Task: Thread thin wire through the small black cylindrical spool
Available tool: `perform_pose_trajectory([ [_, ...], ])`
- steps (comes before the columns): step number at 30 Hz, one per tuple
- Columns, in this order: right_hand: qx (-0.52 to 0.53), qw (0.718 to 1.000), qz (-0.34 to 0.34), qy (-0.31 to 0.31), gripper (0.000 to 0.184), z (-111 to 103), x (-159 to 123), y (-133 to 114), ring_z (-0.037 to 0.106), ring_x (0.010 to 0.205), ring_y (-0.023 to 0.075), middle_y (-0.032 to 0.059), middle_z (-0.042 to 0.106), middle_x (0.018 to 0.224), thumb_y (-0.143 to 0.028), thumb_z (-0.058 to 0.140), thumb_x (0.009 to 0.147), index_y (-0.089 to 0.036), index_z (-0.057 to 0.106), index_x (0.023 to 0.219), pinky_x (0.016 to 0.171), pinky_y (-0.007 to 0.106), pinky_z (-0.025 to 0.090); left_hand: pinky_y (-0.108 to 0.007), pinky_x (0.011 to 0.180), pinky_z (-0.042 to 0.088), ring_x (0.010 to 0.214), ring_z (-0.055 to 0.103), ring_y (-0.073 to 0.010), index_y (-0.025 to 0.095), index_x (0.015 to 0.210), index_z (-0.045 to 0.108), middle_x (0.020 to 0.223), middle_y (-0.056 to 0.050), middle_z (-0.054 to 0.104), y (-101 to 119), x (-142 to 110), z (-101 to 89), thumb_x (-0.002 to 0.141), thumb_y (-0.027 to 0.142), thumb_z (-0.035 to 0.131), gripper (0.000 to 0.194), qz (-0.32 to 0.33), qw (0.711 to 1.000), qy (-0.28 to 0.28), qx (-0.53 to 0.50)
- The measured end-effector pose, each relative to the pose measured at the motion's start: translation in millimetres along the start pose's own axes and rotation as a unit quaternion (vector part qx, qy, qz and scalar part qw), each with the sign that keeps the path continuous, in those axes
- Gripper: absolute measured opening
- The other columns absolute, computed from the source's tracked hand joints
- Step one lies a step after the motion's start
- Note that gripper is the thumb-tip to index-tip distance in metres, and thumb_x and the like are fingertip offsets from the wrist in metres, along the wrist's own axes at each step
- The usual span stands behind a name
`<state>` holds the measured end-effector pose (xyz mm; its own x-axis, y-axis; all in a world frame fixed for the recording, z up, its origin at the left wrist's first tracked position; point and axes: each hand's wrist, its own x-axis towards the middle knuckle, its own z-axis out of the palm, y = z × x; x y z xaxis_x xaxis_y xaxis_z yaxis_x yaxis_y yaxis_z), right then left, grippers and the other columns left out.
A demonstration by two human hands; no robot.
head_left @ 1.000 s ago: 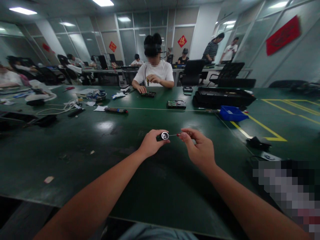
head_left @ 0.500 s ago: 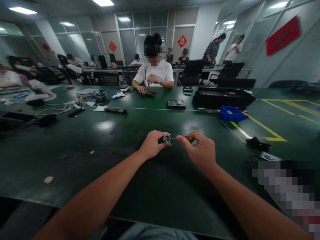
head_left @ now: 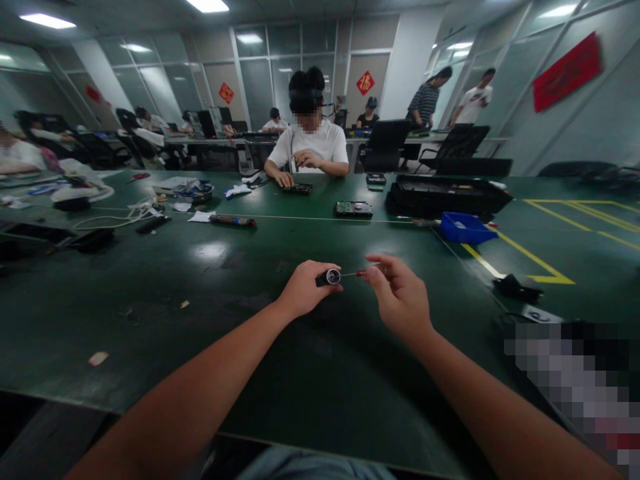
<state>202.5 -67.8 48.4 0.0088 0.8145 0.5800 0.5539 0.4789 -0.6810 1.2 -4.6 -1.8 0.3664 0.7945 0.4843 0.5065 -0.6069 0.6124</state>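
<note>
My left hand [head_left: 305, 288] is closed round a small black cylindrical part [head_left: 330, 277] with a round silver face turned to the right. My right hand [head_left: 400, 297] pinches a thin screwdriver [head_left: 361, 272] with a reddish handle. Its slim metal shaft points left and its tip meets the silver face. Both hands hover just above the dark green table [head_left: 210, 313], near its middle.
Across the table a person in a white shirt [head_left: 309, 143] works on a small device [head_left: 297, 189]. A circuit board [head_left: 353, 209], a long black case [head_left: 447, 193], a blue tray [head_left: 466, 227], cables [head_left: 120, 217] and a black object [head_left: 516, 287] lie around. Other people sit or stand behind.
My right hand first slid toward the part, then drew back slightly to the right, showing more of the screwdriver shaft. My left hand stayed almost in place.
</note>
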Motion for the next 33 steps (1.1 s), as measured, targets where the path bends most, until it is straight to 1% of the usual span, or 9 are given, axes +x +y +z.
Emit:
perform_pose_trajectory([
  [4, 0.110, 0.991, 0.075, 0.031, 0.029, 6, 3, 9, 0.069, 0.078, 0.0194, 0.0051, 0.073, 0.085, -0.044, 0.055, 0.097, -0.019, 0.069, 0.102, 0.077, 0.036, 0.055, -0.039, 0.094, 0.049, 0.104, 0.065, -0.0235, 0.025, 0.116, 0.072, 0.111, -0.003, 0.075, 2, 0, -2.0, 0.079, 0.035, 0.082, 0.039, -0.001, 1.000, -0.004, -0.008],
  [8, 0.211, 0.963, 0.158, 0.061, 0.031, 11, 8, 22, 0.066, 0.071, 0.0174, 0.0042, 0.068, 0.082, -0.047, 0.053, 0.097, -0.019, 0.066, 0.095, 0.069, 0.034, 0.055, -0.040, 0.095, 0.048, 0.105, 0.064, -0.0239, 0.025, 0.117, 0.072, 0.112, -0.004, 0.074, 3, 0, -3.3, 0.079, 0.035, 0.082, 0.041, 0.003, 1.000, -0.014, -0.001],
  [11, 0.223, 0.955, 0.180, 0.082, 0.030, 12, 9, 24, 0.066, 0.071, 0.0171, 0.0040, 0.067, 0.082, -0.048, 0.053, 0.097, -0.019, 0.065, 0.094, 0.068, 0.034, 0.055, -0.041, 0.096, 0.047, 0.105, 0.064, -0.0239, 0.026, 0.117, 0.072, 0.112, -0.003, 0.074, 2, 0, -2.9, 0.079, 0.035, 0.083, 0.041, 0.002, 1.000, -0.016, 0.003],
  [16, 0.110, 0.984, 0.120, 0.077, 0.031, 10, 6, 14, 0.067, 0.074, 0.0181, 0.0047, 0.070, 0.083, -0.046, 0.050, 0.099, -0.020, 0.065, 0.098, 0.072, 0.036, 0.054, -0.039, 0.093, 0.048, 0.103, 0.064, -0.0234, 0.026, 0.118, 0.071, 0.110, -0.003, 0.074, 3, 0, -2.3, 0.079, 0.035, 0.082, 0.042, 0.001, 1.000, -0.014, 0.003],
  [22, 0.024, 0.998, 0.032, 0.044, 0.028, 8, 0, 6, 0.071, 0.079, 0.0199, 0.0051, 0.074, 0.087, -0.043, 0.049, 0.101, -0.021, 0.065, 0.107, 0.073, 0.035, 0.053, -0.040, 0.093, 0.047, 0.103, 0.064, -0.0237, 0.025, 0.117, 0.072, 0.110, -0.004, 0.075, 3, 0, -2.5, 0.079, 0.037, 0.082, 0.041, 0.007, 1.000, -0.009, 0.001],
  [24, -0.021, 0.999, -0.002, 0.040, 0.026, 5, 0, 2, 0.071, 0.075, 0.0193, 0.0043, 0.075, 0.085, -0.043, 0.055, 0.098, -0.021, 0.067, 0.102, 0.071, 0.033, 0.052, -0.040, 0.094, 0.048, 0.103, 0.064, -0.0237, 0.025, 0.117, 0.072, 0.110, -0.003, 0.075, 2, 0, -2.3, 0.079, 0.037, 0.082, 0.041, 0.007, 1.000, -0.007, -0.002],
  [26, -0.065, 0.997, -0.029, 0.044, 0.026, 2, 0, 0, 0.068, 0.067, 0.0176, 0.0029, 0.074, 0.079, -0.046, 0.063, 0.092, -0.021, 0.069, 0.089, 0.065, 0.031, 0.050, -0.039, 0.093, 0.048, 0.103, 0.064, -0.0236, 0.026, 0.117, 0.072, 0.110, -0.003, 0.075, 1, 0, -2.3, 0.079, 0.038, 0.082, 0.041, 0.007, 1.000, -0.010, -0.002],
  [29, -0.106, 0.992, -0.048, 0.054, 0.033, 0, 1, -1, 0.061, 0.054, 0.0144, 0.0000, 0.068, 0.065, -0.050, 0.070, 0.087, -0.021, 0.064, 0.071, 0.056, 0.028, 0.044, -0.039, 0.093, 0.048, 0.103, 0.064, -0.0236, 0.026, 0.117, 0.072, 0.110, -0.003, 0.074, 0, 0, -2.3, 0.080, 0.039, 0.081, 0.041, 0.006, 1.000, -0.015, 0.000],
  [33, -0.122, 0.989, -0.058, 0.060, 0.037, 0, 1, 1, 0.055, 0.048, 0.0120, -0.0015, 0.065, 0.059, -0.051, 0.071, 0.086, -0.021, 0.062, 0.066, 0.052, 0.027, 0.040, -0.039, 0.093, 0.048, 0.103, 0.064, -0.0235, 0.026, 0.118, 0.072, 0.111, -0.003, 0.074, 0, -1, -1.7, 0.080, 0.040, 0.081, 0.042, 0.008, 1.000, -0.012, -0.001],
])
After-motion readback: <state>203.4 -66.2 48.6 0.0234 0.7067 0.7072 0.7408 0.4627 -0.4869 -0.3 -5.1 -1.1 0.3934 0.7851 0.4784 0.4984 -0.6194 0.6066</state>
